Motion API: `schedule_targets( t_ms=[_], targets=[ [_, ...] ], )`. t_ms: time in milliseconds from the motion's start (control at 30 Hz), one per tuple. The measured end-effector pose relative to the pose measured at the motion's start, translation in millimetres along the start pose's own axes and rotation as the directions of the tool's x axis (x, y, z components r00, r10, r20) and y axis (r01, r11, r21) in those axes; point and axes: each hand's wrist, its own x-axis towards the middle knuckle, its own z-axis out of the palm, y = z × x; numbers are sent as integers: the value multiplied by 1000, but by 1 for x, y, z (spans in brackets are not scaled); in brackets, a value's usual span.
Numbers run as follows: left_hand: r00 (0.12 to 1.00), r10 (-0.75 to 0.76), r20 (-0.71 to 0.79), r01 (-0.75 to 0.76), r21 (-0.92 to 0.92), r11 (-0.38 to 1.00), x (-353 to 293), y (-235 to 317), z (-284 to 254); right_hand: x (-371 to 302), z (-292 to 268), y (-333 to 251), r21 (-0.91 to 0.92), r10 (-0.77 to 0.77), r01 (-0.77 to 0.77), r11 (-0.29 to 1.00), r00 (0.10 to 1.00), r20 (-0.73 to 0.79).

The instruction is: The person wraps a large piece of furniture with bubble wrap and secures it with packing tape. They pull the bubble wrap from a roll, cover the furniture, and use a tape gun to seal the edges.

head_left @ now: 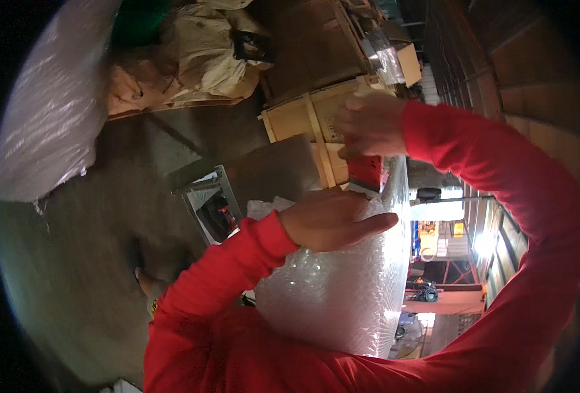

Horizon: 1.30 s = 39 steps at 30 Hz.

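Note:
A large bundle in clear bubble wrap (323,295) stands close against my body. My left hand (336,221) lies flat over the wrap, fingers stretched forward and thumb apart. It holds nothing that I can see. Farther off, my right hand (372,124) reaches round the far side of the bundle. Motion blurs its bent fingers. Directly beneath that hand is a red flat-sided thing (366,171); I cannot make out whether the fingers grip it. Both arms wear red sleeves.
Beyond the bundle is a wooden crate (296,121). A metal-framed stand (221,206) holds dark and red items to the left. Plastic-wrapped goods (57,111) and a pale sack (205,56) are at far left. A fan (408,331) appears at right.

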Motion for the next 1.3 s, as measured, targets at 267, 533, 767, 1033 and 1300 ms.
schedule_targets(
  t_ms=[267,533,767,1033,1300],
  targets=[
    [994,-82,-76,70,-148,987,12,13,-14,-2,-9,-21,-495,-25,0,869,999,-43],
    [990,-92,105,111,-191,975,18,2,-15,-12,-21,-30,-467,33,-72,881,995,-91],
    [977,-185,110,196,-103,975,21,-1,-18,-6,-9,-21,-200,100,-110,974,993,-59],
    [976,-184,114,207,-232,950,9,3,-19,-33,6,-3,53,64,-54,997,978,-199],
    [985,-76,-152,63,-87,994,-4,20,-13,-47,22,21,147,121,-91,985,970,-209]
  ],
)
